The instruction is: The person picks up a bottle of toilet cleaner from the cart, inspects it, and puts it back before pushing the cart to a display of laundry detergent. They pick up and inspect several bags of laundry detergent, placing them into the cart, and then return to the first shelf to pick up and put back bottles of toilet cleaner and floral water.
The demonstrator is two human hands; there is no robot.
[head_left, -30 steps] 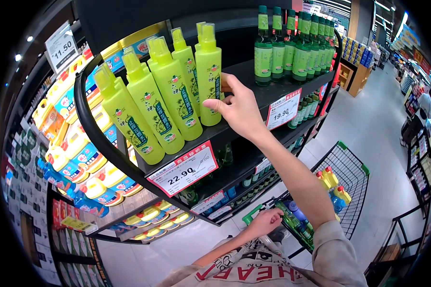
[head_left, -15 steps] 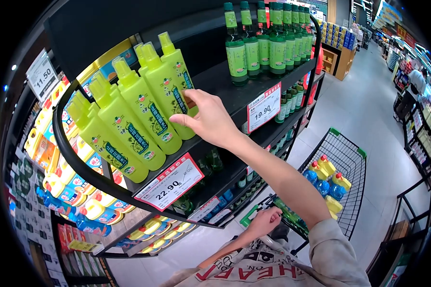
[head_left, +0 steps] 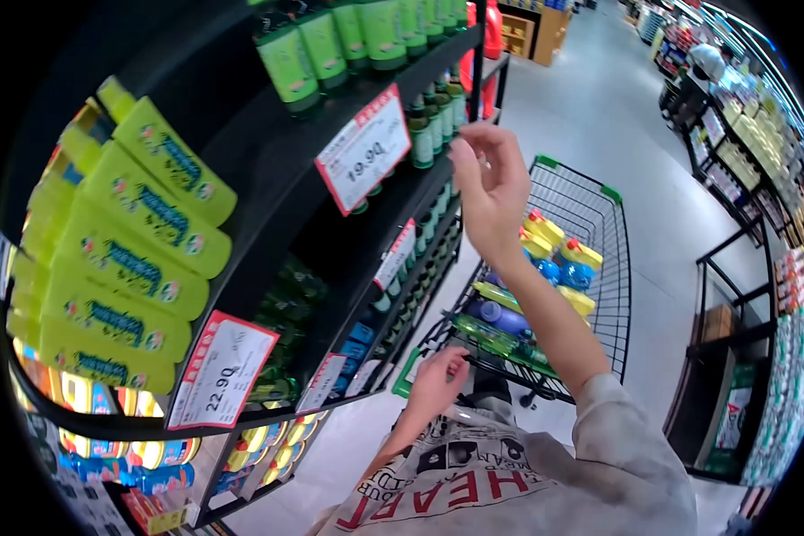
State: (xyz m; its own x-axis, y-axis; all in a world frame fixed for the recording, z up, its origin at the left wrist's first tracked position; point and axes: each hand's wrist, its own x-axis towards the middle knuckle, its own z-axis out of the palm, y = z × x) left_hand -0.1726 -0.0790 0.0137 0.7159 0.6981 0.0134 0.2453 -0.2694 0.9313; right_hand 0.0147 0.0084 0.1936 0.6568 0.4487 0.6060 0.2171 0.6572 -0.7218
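Note:
My right hand [head_left: 491, 192] is raised in front of the shelf rack, fingers bent and thumb apart, with nothing held. It hovers beside small green bottles [head_left: 422, 138] on a lower shelf, left of the shopping cart [head_left: 623, 295]. Curled at the cart's green-ended handle [head_left: 406, 373] is my left hand [head_left: 438, 380], whose palm side is hidden. Inside the cart lie blue bottles with yellow tops [head_left: 577, 264], a purple bottle [head_left: 502, 318] and green bottles [head_left: 484, 337]. Lime-yellow spray bottles [head_left: 134, 281] stand in rows on the upper shelf at left.
Green-labelled glass bottles [head_left: 290, 67] stand farther along the shelf. Price signs [head_left: 223, 371] hang on the shelf edges. Tiled floor [head_left: 567, 89] runs beyond the cart. A person [head_left: 688, 85] is far down the aisle, and a black rack [head_left: 724, 357] stands at right.
My right hand has moved away from the spray bottles, rightward past the price signs, empty. My view has turned right, so shelf and cart appear farther left. The left hand stays at the cart handle.

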